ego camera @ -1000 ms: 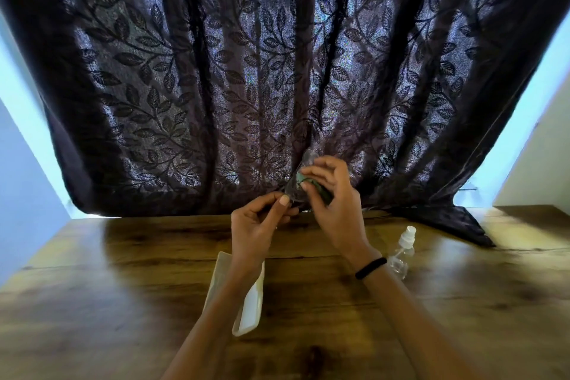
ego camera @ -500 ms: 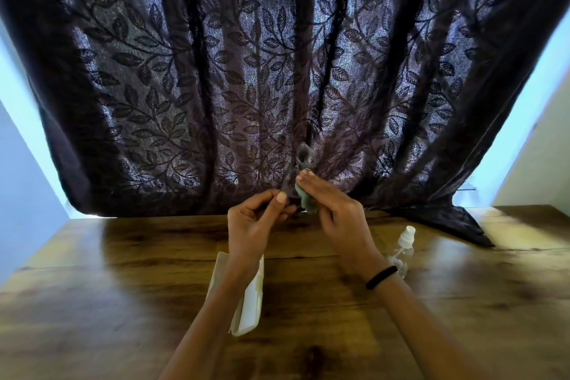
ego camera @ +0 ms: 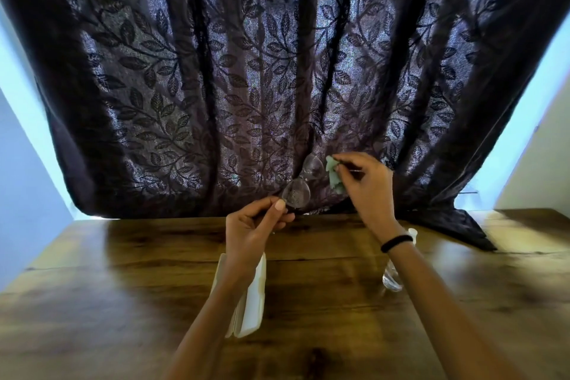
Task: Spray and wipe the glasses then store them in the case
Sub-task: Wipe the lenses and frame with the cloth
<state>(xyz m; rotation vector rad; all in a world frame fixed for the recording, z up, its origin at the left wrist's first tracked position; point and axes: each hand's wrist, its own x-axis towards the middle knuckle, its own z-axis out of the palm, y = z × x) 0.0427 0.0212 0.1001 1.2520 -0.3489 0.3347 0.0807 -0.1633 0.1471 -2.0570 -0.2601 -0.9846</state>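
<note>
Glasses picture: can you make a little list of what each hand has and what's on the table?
left hand: pinches the glasses at the lower lens's edge
right hand: pinches a green cloth beside the upper lens
glasses: held up above the table, in front of the curtain
case: white, lying on the table under the left forearm
spray bottle: clear, on the table, partly hidden by the right wrist
</note>
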